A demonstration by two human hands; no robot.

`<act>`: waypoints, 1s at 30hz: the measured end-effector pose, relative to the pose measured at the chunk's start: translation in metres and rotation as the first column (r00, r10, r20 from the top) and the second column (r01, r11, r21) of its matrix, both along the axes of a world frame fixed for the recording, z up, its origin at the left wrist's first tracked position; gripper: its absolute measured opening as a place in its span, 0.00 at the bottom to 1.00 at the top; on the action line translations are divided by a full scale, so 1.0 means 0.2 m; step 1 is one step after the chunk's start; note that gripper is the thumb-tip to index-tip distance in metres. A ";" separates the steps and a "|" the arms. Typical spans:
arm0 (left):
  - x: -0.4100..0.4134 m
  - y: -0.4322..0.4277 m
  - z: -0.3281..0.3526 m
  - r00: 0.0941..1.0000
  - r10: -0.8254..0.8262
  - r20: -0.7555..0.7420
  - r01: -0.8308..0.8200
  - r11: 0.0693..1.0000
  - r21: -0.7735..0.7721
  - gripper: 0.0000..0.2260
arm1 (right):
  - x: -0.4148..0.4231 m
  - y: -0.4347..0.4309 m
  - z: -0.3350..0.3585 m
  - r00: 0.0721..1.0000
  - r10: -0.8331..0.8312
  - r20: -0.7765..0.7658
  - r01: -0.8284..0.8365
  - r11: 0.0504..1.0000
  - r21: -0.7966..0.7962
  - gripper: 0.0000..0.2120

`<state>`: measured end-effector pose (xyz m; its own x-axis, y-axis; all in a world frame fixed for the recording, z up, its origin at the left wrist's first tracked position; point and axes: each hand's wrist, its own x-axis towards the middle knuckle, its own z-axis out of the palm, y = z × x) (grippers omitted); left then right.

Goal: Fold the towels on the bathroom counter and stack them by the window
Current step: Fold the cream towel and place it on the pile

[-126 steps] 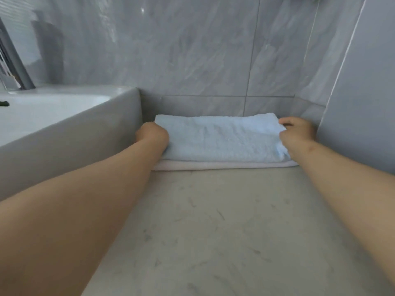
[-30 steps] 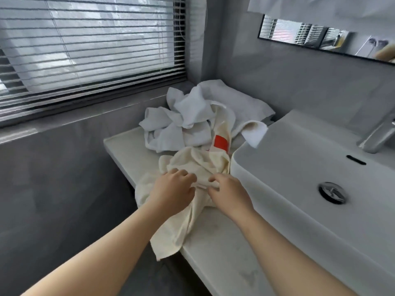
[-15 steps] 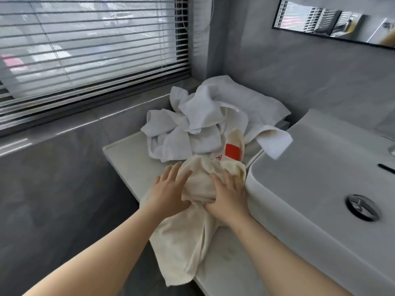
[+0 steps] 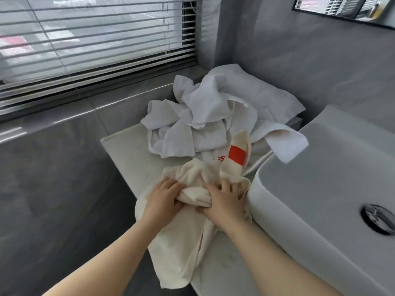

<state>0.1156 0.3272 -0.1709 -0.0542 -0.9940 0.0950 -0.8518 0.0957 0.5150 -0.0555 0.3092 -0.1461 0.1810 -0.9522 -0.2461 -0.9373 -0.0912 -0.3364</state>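
Both my hands are clamped on the same cream towel [image 4: 183, 242], which lies bunched on the pale counter [image 4: 126, 154] just left of the white sink [image 4: 320, 178]. My left hand [image 4: 162, 199] is the farther of the two from the sink, its fingers curled into a thick rolled fold of the cloth with the thumb tucked against it. My right hand [image 4: 224, 205] sits just beside the sink's rounded near-left corner, fingers draped over the other end of that fold and the thumb pinching it from below. The two thumbs come close together at the roll, though I cannot tell whether they touch. Left of the sink and toward me, the loose end of the cream towel spills over the counter's edge and hangs down. A cream flap bearing a red patch [image 4: 236, 155] stands up against the sink's left wall, beyond my right hand. Farther along the sink's left side, several white towels [image 4: 205, 116] lie in a crumpled, unfolded heap, and one corner of them droops over the sink's rim. A round metal drain [image 4: 379, 217] shows in the sink's bowl. Slatted blinds [image 4: 85, 39] cover the window well left of the sink, and a mirror [image 4: 342, 9] hangs on the wall above it.
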 end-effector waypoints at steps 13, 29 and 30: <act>-0.02 0.19 -0.03 0.997 -0.005 -0.072 0.002 0.999 -0.044 0.11 | -0.01 0.25 -0.01 0.987 -0.096 0.131 0.102 0.994 -0.044 0.16; -0.31 0.54 0.13 0.974 -0.135 -0.184 0.148 0.987 0.061 0.10 | -0.25 0.75 0.02 0.883 -0.257 0.392 0.297 0.954 -0.045 0.13; -0.35 0.58 0.15 0.974 -0.120 -0.193 0.136 0.988 0.073 0.10 | -0.29 0.79 0.02 0.866 -0.267 0.422 0.314 0.948 -0.044 0.12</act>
<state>0.0448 0.4431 -0.1400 -0.1709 -0.9848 0.0313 -0.7228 0.1469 0.6753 -0.1133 0.4672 -0.1429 -0.0465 -0.9934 -0.1048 -0.7101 0.1067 -0.6959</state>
